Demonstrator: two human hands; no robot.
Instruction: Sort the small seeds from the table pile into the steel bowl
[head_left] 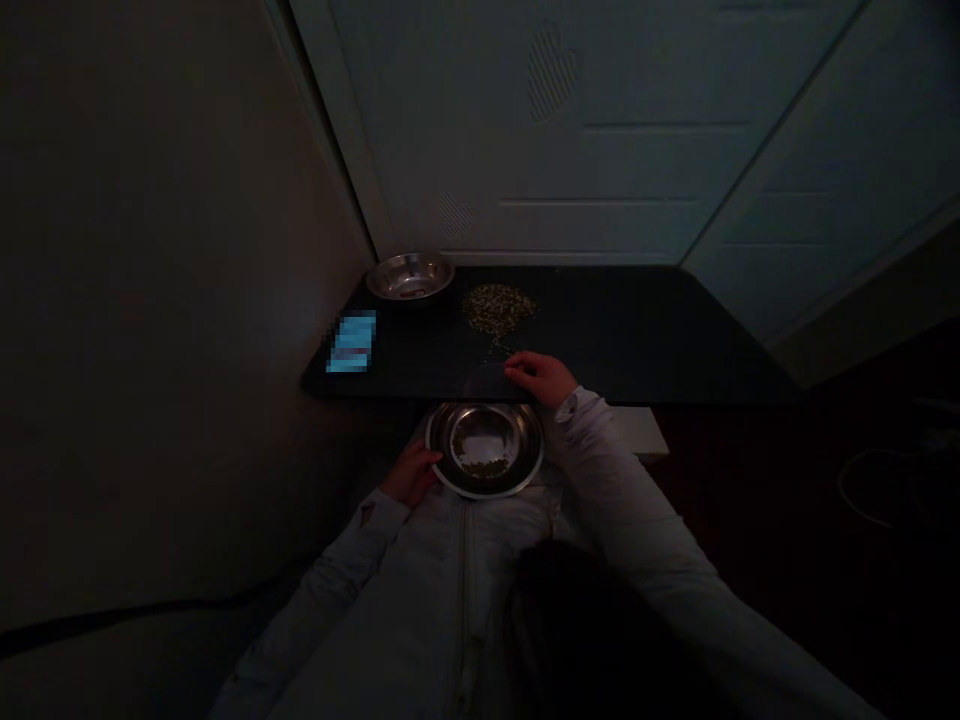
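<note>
Dark tabletop (622, 330): seed pile (499, 308); phone screen (352, 342) blurred, unreadable.

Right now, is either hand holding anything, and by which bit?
The left hand holds the nearer metal bowl by its left rim. It's too dark to tell whether the right hand holds anything.

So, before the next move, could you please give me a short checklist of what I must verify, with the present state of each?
1. Left hand at the rim of the lower bowl: ok.
2. Lower bowl upright, with some grains inside: ok.
3. What the right hand holds: cannot tell, too dark at its fingertips.
4. Grain pile all together: not ok, stray grains lie toward the right hand.
5. Phone apart from the grain pile: ok.
6. Good light: not ok, quite dim.
</note>
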